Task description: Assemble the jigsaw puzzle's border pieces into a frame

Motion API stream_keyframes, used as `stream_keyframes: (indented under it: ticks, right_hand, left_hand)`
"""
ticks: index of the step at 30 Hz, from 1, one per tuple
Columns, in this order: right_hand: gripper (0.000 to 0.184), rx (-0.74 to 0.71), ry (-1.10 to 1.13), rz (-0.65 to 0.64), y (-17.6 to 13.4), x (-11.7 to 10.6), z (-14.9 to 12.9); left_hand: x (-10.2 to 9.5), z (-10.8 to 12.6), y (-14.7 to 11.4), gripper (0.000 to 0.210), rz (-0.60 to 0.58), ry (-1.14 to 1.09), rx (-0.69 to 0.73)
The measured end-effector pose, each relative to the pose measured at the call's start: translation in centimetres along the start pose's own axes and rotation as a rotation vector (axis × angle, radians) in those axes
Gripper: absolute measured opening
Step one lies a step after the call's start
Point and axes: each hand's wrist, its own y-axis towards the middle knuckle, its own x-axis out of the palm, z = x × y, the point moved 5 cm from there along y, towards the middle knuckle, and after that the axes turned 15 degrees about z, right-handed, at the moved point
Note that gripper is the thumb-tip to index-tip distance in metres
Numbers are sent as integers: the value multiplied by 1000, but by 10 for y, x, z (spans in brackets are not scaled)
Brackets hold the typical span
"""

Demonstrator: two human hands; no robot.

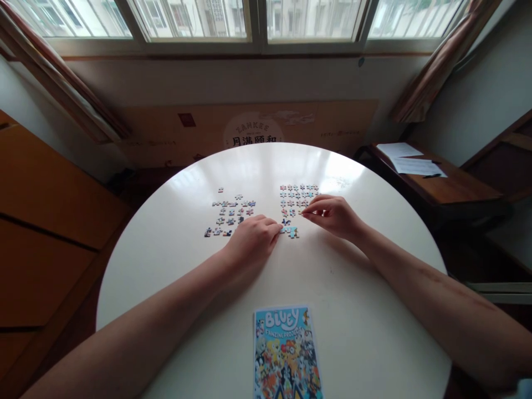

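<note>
My right hand [334, 215] pinches a small puzzle piece [301, 213] between thumb and fingertips, just above the table at the lower edge of the piece rows. With its fingers curled together, my left hand [255, 235] has its fingertips at the left edge of a few joined light-blue puzzle pieces [292, 231]. A dark-blue piece [286, 222] lies directly above these. Rows of loose puzzle pieces [295, 194] are laid out beyond both hands. Another scattered group of puzzle pieces [228, 212] lies to the left, partly hidden by my left hand.
A round white table [174, 266] holds everything. Near me lies a colourful Bluey picture sheet [286, 354]. Papers [418, 165] and a dark pen lie on a wooden side table [449, 188] at the right. Windows and a printed board [166, 130] are behind the table.
</note>
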Motion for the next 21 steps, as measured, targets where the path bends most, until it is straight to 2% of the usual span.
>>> stream_keyframes:
  ticks: [11,16,21]
  right_hand:
    - [12,-25,3,157,-7,6,-9]
    - [13,-77,-68,139,-15,15,-13]
    - [14,-124,-146,150,-22,17,-15]
  left_hand:
    - [0,2,1,20,-52,24,-1]
    - [1,5,0,18,-100,66,21]
    - [2,7,-2,19,-84,90,34]
